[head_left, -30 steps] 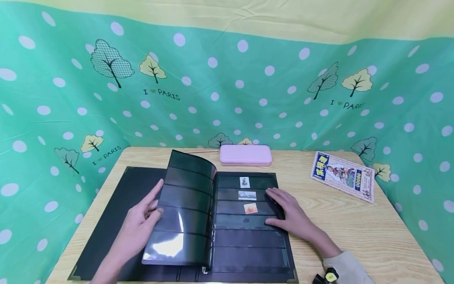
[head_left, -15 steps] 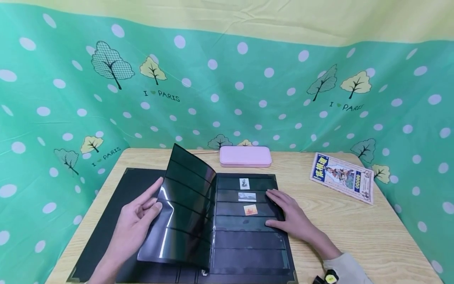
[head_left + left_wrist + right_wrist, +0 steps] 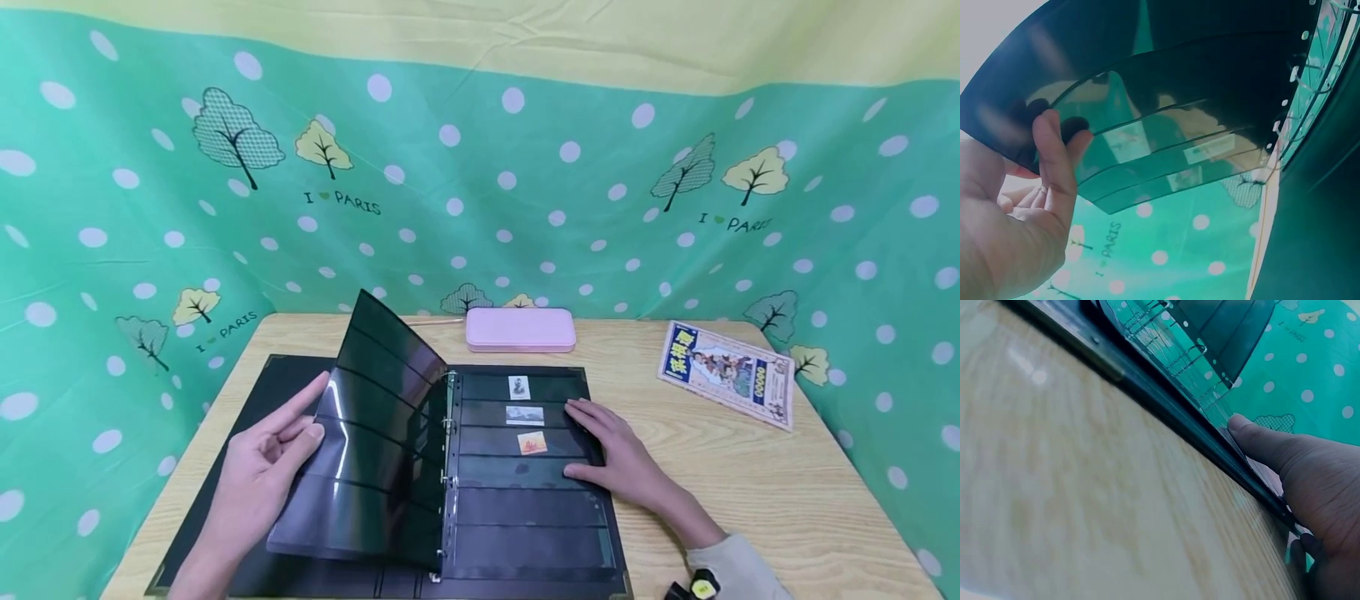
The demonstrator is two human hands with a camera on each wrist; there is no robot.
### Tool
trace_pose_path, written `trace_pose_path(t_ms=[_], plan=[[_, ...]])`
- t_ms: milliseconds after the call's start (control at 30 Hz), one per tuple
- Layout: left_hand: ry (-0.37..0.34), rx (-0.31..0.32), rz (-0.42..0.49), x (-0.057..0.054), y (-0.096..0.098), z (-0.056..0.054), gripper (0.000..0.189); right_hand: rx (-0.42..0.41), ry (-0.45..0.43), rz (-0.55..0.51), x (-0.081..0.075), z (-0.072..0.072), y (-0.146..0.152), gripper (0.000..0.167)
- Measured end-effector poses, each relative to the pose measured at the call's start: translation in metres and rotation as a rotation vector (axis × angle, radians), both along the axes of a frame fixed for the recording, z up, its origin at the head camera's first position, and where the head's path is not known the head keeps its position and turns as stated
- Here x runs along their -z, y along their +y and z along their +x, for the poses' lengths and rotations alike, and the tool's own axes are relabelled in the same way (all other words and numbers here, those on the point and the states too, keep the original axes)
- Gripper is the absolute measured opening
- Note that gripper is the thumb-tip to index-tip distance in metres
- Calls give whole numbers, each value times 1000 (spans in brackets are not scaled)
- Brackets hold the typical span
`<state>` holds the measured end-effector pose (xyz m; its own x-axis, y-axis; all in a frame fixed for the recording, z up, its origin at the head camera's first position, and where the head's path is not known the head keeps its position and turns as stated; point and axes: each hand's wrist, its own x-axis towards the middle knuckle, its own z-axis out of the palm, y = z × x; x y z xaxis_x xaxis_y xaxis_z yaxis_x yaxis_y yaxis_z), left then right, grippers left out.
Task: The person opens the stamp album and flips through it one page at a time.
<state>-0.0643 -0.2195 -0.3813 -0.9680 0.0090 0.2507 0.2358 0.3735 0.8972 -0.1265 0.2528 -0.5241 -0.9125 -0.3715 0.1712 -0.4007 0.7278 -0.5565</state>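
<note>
A black stamp album (image 3: 292, 367) lies spread on the table. My left hand (image 3: 251, 471) pinches the outer edge of a glossy black stock page (image 3: 375, 467), which stands tilted up from the binder rings (image 3: 448, 425). In the left wrist view the thumb is on the page (image 3: 1210, 69); three pale rectangles show on its lower strips. My right hand (image 3: 618, 458) rests at the outer edge of the right-hand page (image 3: 525, 508), thumb and fingers spread. That page carries a portrait stamp (image 3: 519, 387), a grey-blue stamp (image 3: 524, 415) and an orange stamp (image 3: 532, 442).
Behind the album sits a pink case (image 3: 521, 329), with a thin stick (image 3: 435, 322) to its left. A printed booklet (image 3: 727, 373) lies at the table's right. A green dotted cloth (image 3: 480, 208) hangs round the wooden table (image 3: 720, 467).
My left hand has moved left and slightly down, drawing the page's outer edge with it. More of the rings now shows. The right hand stays in place.
</note>
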Motion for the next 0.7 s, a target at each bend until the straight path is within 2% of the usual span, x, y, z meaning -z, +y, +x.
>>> trace_pose_path(t_ms=[267, 500, 700], plan=[[-43, 22, -29, 5, -27, -4, 55, 7, -23, 6, 0, -1, 0, 94], [-109, -49, -146, 16, -49, -5, 55, 11, -20, 1, 0, 0, -1, 94], [-123, -75, -240, 27, -61, -9, 54, 12, -21, 0, 0, 0, 0, 95]])
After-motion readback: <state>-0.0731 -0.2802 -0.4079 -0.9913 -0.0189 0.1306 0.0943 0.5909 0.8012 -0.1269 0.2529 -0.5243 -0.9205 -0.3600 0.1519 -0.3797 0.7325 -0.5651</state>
